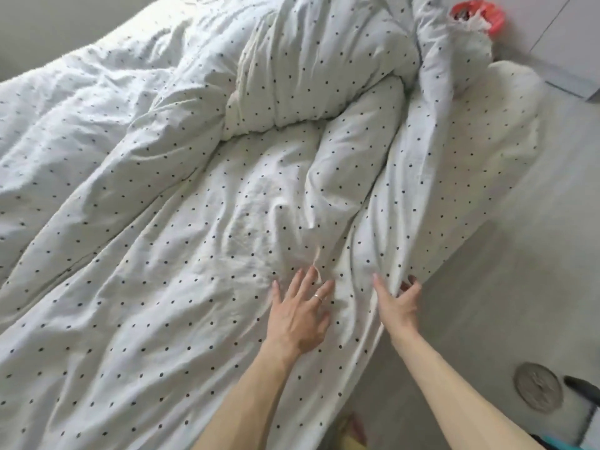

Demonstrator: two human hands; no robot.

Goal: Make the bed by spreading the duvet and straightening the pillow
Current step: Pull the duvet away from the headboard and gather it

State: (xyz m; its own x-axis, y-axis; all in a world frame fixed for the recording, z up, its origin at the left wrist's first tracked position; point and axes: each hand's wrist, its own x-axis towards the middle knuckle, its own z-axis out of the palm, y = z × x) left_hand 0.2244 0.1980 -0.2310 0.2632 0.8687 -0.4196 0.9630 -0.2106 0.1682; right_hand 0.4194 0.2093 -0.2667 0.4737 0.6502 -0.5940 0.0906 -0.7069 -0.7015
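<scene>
A white duvet (168,241) with small dark dots covers the bed, wrinkled and bunched into a thick roll at the upper middle. My left hand (300,315) lies flat on it with fingers spread and a ring on one finger. My right hand (397,298) pinches a fold of the duvet at the bed's right edge, thumb on one side and fingers on the other. A plain white pillow (516,125) shows at the far right corner, partly under the twisted duvet.
Grey floor (506,287) runs along the bed's right side. A round floor drain (537,388) sits at lower right, with a dark object beside it. A red and white bag (475,14) lies near the white cabinet at top right.
</scene>
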